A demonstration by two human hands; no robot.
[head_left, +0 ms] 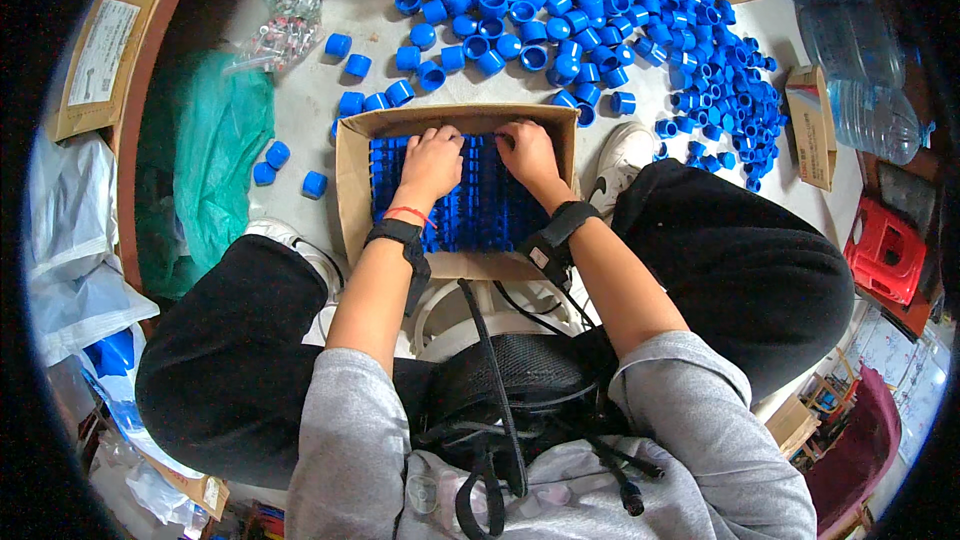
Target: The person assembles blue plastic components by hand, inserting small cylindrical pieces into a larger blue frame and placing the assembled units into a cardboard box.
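An open cardboard box [357, 182] stands between my feet. Tight rows of blue plastic caps [478, 202] fill its inside. Both my hands reach into its far half. My left hand [434, 162] lies over the rows left of the middle, its fingers bent down near the far wall; the fingertips and anything under them are hidden. Close by on the right, my right hand [529, 153] is curled with thumb and fingers drawn together at the far end of the rows. Whatever it pinches is too small or covered to make out.
Loose blue caps [532, 58] spread over the white surface beyond the box and to the right. A clear bag of small parts [285, 20] and a green plastic bag [225, 140] lie left. Large clear bottles [870, 120] and a red stool [886, 252] stand right.
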